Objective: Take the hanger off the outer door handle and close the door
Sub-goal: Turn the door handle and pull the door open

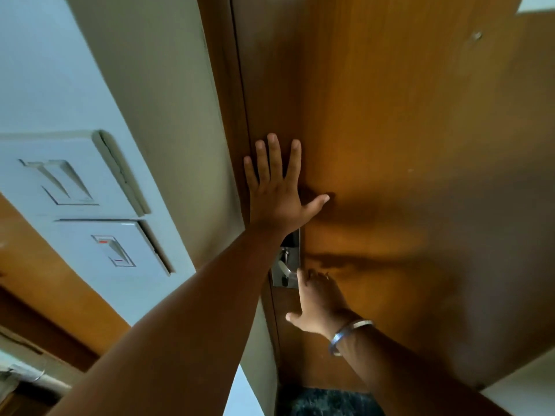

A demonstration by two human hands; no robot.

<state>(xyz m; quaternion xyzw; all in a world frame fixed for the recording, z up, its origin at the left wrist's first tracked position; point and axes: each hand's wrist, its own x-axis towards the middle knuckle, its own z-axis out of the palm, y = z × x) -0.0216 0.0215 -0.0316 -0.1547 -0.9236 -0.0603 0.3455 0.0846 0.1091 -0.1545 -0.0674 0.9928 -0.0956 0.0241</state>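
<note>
A brown wooden door (390, 130) fills the middle and right of the head view, its edge flush against the frame (237, 115). My left hand (277, 187) lies flat on the door near that edge, fingers spread, holding nothing. Below it sits a metal lock plate with a lever handle (285, 270). My right hand (318, 298), with a metal bangle on its wrist, rests on the lever, fingers curled over its outer end. No hanger is in view.
A pale wall (168, 130) runs along the left with two white switch plates (75, 172) (114, 247). A dark patterned floor (327, 400) shows at the door's foot. A white surface (525, 385) sits at the lower right.
</note>
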